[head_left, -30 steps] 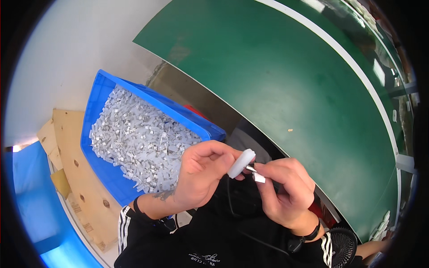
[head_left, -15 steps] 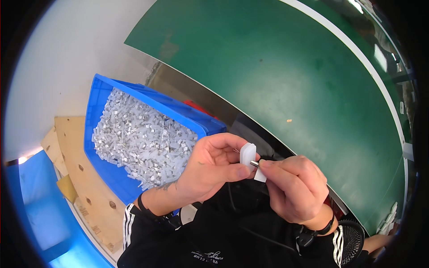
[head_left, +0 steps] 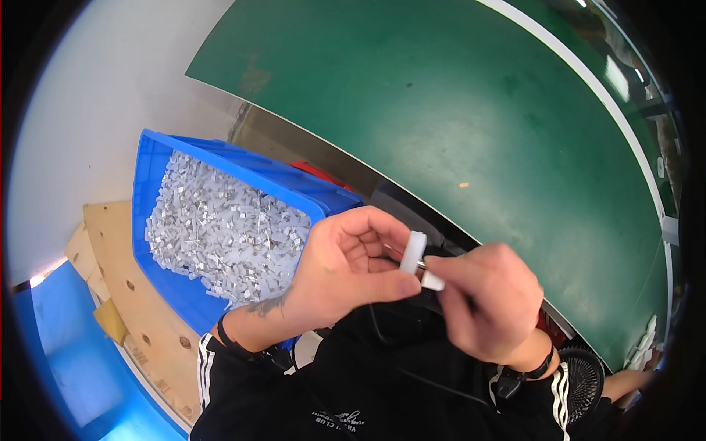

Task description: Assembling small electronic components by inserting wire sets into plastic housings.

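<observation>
My left hand (head_left: pixel 342 268) is closed on a white oval plastic piece (head_left: pixel 416 248), held up on edge between thumb and fingers. My right hand (head_left: pixel 489 301) pinches at a small part with a short metal end and a white block (head_left: pixel 432 281), right up against the inner side of the oval piece. Fingertips partly cover the metal end, so I cannot tell whether it goes into the piece. Both hands are in front of my body, between the bin and the table edge.
To the left stands a blue plastic bin (head_left: pixel 163 273) heaped with small white and metal parts (head_left: pixel 228 228). A green table (head_left: pixel 412 132) spans the far side, with a small tan scrap (head_left: pixel 464 185) on it. A black fan (head_left: pixel 581 382) and another person's arm (head_left: pixel 625 384) show at lower right.
The oval piece has turned to a narrower edge-on view. My right hand has tilted and shifted slightly against it. The whole view has shifted a little.
</observation>
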A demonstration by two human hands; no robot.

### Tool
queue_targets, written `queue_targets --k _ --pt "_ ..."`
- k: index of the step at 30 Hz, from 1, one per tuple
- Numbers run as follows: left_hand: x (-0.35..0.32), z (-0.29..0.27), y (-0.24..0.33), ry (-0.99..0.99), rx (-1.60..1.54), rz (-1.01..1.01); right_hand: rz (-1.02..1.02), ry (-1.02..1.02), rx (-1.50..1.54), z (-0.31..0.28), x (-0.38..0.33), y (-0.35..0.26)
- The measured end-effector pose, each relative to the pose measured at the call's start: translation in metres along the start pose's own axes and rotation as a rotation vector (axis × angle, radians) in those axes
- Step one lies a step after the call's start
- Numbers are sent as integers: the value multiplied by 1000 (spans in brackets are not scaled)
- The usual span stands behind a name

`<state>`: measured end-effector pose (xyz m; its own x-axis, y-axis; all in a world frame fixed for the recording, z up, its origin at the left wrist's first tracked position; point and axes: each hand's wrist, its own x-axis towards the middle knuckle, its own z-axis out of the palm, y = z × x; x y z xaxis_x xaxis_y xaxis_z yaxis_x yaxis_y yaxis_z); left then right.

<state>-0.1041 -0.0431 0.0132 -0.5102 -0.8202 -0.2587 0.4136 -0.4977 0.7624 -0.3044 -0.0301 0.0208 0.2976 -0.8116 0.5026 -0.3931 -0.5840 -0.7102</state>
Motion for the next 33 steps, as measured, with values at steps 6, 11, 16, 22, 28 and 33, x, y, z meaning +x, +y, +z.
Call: queue_targets --k 6,11,16,22,28,33 --pt "7 9 13 -5 724 531 733 225 1230 5 -20 5" --pt "13 12 15 23 874 612 751 209 1318 7 -26 11" --pt "20 12 17 -20 869 604 765 206 1316 9 -30 12" --pt "24 19 11 -49 728 568 698 113 1243 10 -35 16" --pt "26 20 5 -51 840 635 750 197 1425 12 -40 15" --pt "24 27 9 -61 889 639 597 269 1103 14 -49 11"
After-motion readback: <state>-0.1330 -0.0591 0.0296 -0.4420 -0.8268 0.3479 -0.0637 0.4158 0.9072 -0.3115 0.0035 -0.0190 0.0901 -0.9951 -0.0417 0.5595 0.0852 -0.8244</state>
